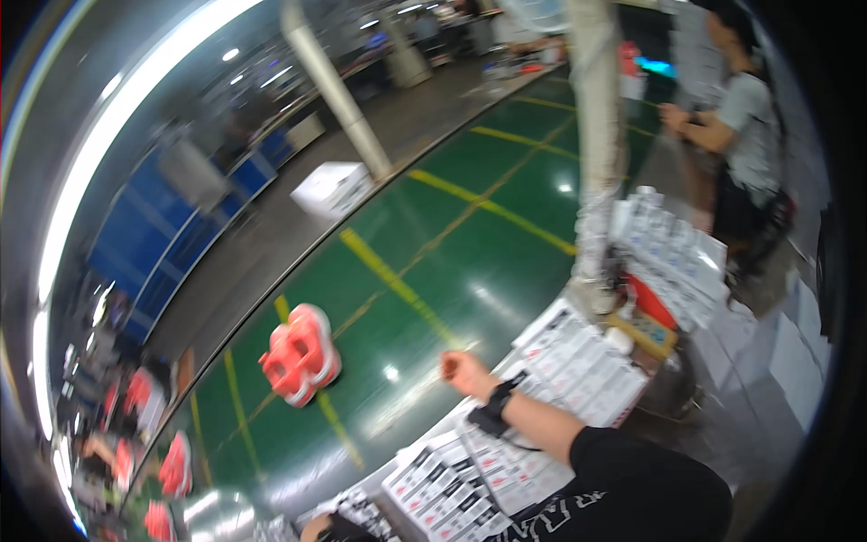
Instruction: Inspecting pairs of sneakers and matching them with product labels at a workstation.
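The person's right hand (463, 371) is curled into a loose fist with a black band at the wrist. It hangs just past the far edge of the rows of small white boxes (578, 363), above the green floor (470, 244). Nothing shows between the fingers, so the fist looks empty, though its palm side is turned away. The left hand (316, 527) is only a sliver at the lower edge, close against the near end of the same rows, and whether it is open or closed cannot be told.

The small white boxes lie flat and edge to edge in tidy ranks, probably so they can be counted or picked off one at a time. All look shut, and nothing of their contents shows. Beyond the far end of the rows, a taller stack of white packs (673, 253) leans against a wrapped pillar (596, 135), which likely steadies it. Between that stack and the rows sits a red tray (652, 305) with a yellowish pad in front of it (what the tray holds is too blurred to tell).

Out on the floor, well apart from the rows, stands a red and white bundle (301, 354), and farther off a closed white carton (332, 188). A co-worker (742, 117) stands beyond the leaning stack, hands raised to something out of sight
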Demonstrator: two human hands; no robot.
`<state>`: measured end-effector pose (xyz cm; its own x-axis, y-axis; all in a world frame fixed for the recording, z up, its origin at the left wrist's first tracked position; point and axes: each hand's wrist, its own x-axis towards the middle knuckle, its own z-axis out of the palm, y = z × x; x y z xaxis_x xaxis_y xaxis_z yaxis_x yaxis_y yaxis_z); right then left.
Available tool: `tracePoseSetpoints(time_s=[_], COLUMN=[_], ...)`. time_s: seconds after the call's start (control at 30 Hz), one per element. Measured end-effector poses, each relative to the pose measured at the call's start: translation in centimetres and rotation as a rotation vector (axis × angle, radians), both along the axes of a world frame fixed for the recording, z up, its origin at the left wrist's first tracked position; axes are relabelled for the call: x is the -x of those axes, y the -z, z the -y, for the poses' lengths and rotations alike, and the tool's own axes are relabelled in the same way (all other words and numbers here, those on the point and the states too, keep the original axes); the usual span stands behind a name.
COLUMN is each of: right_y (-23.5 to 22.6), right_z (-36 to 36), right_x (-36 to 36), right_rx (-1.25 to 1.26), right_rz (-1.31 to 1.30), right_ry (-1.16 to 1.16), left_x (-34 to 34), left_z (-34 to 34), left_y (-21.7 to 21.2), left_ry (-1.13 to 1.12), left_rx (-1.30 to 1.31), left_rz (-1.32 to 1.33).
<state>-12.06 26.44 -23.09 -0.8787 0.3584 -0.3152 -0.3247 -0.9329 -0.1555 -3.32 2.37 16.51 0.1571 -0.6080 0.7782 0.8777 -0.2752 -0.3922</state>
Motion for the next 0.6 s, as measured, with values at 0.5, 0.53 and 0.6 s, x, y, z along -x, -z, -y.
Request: tracePoseSetpoints(time_s=[0.5, 0.53, 0.6], right_y=[-2.1, -1.9, -1.9], right_z=[-0.8, -0.8, -0.9], right_x=[-1.9, -1.9, -1.9], right_rx=[-0.094, -0.098, -0.099], right_rz=[0.272, 0.266, 0.254], right_ry=[-0.008, -0.004, -0.013], left_x=[-1.3, -1.2, -1.0], left_z=[-2.9, -3.0, -3.1], left_y=[3.3, 3.3, 3.3], left_ry=[0.880, 0.876, 0.891], left_rx=[0.840, 0.841, 0.855], left_rz=[0.402, 0.401, 0.377])
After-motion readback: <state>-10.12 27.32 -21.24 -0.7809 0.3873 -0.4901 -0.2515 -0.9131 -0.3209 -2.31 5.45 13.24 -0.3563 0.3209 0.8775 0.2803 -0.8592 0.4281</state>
